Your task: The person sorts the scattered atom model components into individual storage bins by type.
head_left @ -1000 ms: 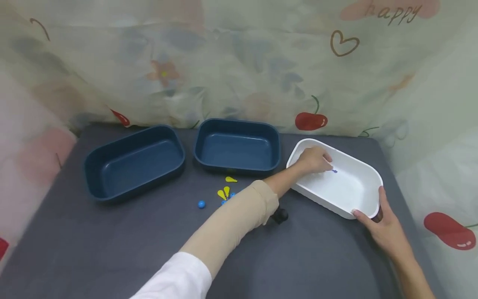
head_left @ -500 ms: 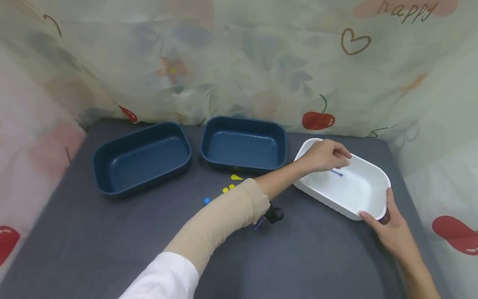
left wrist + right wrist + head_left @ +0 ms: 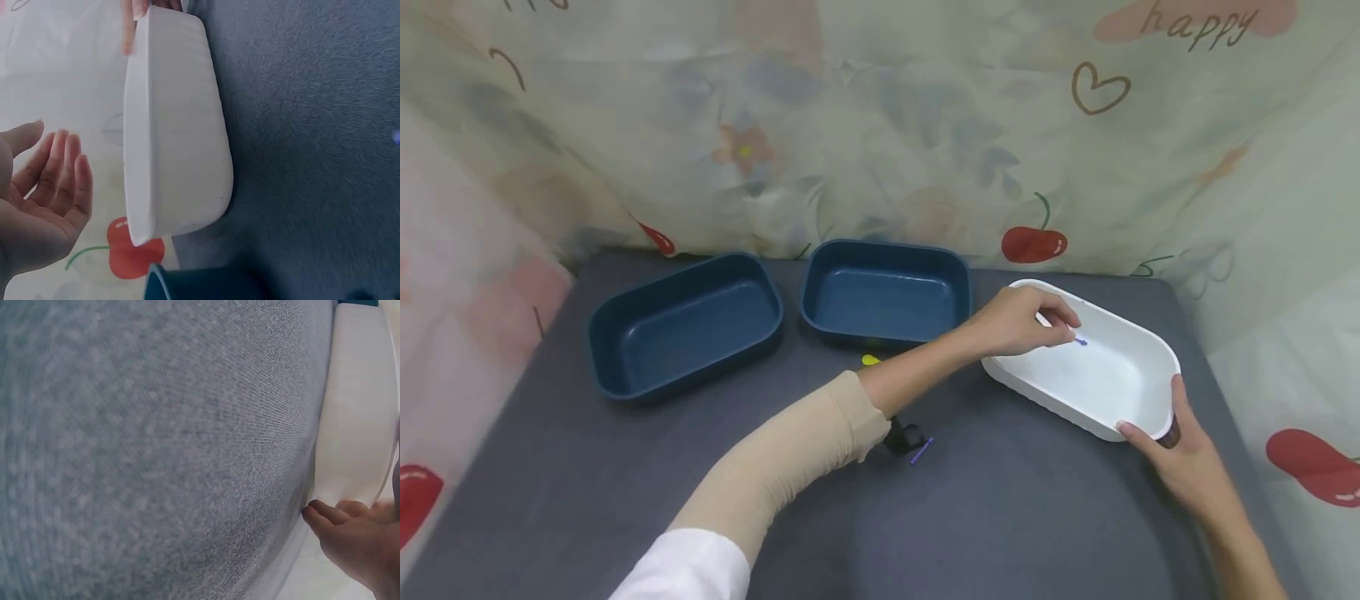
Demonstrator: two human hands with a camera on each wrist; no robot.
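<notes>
My left hand (image 3: 1026, 321) is above the far left part of a white bin (image 3: 1105, 379). In the left wrist view its fingers (image 3: 59, 178) are loosely bent with nothing in them. A small purple stick (image 3: 1081, 340) lies inside the bin, partly hidden behind that hand. At the bin's near right corner, my right hand (image 3: 1187, 462) grips the wall, thumb on the front rim and fingers around the end. The right wrist view shows these fingers (image 3: 328, 515) against the end of the bin.
Two dark blue bins, one left (image 3: 688, 329) and one middle (image 3: 887, 292), stand along the back. Below my left forearm lie a black object (image 3: 904, 439) and another purple stick (image 3: 922, 451). A yellow piece (image 3: 870, 360) peeks out above the forearm.
My left hand has come up from inside the white bin, where the purple stick lies, and moved back to the left. My right hand keeps its hold on the corner.
</notes>
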